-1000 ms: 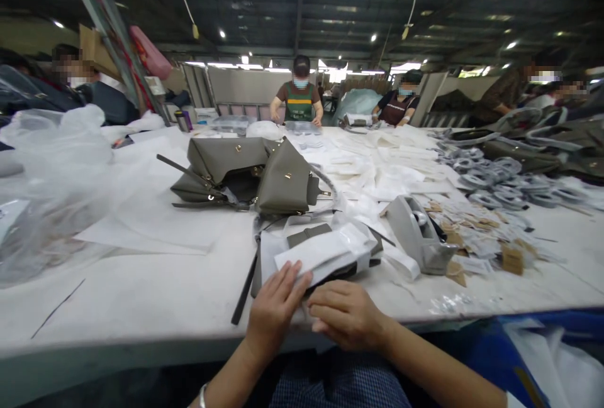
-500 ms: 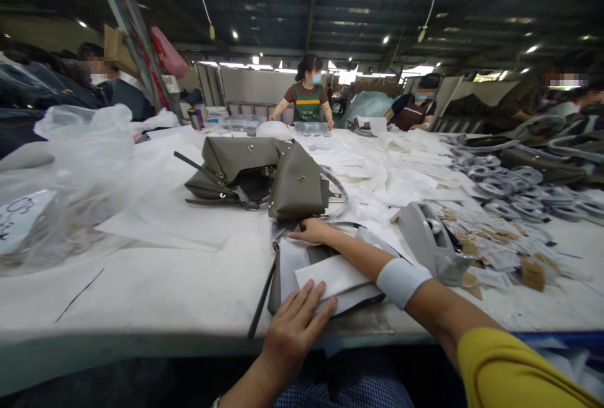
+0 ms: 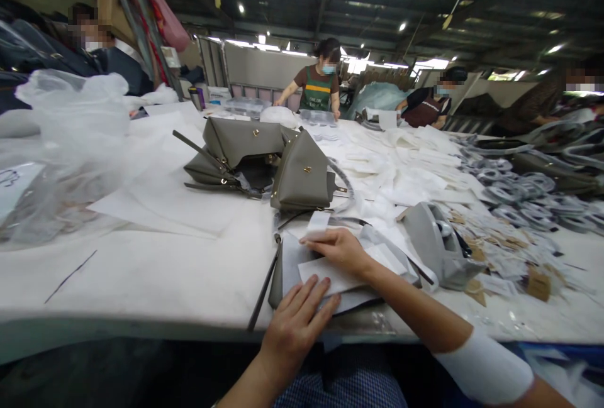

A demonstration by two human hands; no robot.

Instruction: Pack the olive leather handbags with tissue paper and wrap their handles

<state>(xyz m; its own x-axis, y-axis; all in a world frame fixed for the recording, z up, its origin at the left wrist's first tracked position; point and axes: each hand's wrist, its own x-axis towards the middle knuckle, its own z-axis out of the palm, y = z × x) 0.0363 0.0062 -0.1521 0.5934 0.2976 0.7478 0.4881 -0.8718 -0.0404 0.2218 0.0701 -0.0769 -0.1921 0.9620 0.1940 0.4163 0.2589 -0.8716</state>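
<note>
A grey-olive handbag (image 3: 275,295) lies flat at the table's front edge, largely covered by white sheets. My left hand (image 3: 302,314) rests on it with fingers stretched out flat, pressing the lower edge of a white paper sheet (image 3: 317,277). Just above, my right hand (image 3: 342,251) is closed, thumb and fingers pinching a folded white paper strip (image 3: 319,222) that stands up from the bag. A dark strap (image 3: 262,288) hangs off the bag's left side. Beyond it sit olive handbags (image 3: 302,175) with gold fittings, one gaping open.
A grey tape dispenser (image 3: 436,244) stands to the right, beside a spread of tags (image 3: 538,282) and wrapped ring-shaped handles (image 3: 523,185). Clear plastic bags (image 3: 80,144) are heaped at left. Co-workers stand across the white table (image 3: 155,276).
My right hand has drawn back slightly right and now pinches a raised white paper strip. My left hand stays flat on the sheet. The view has tilted down a little.
</note>
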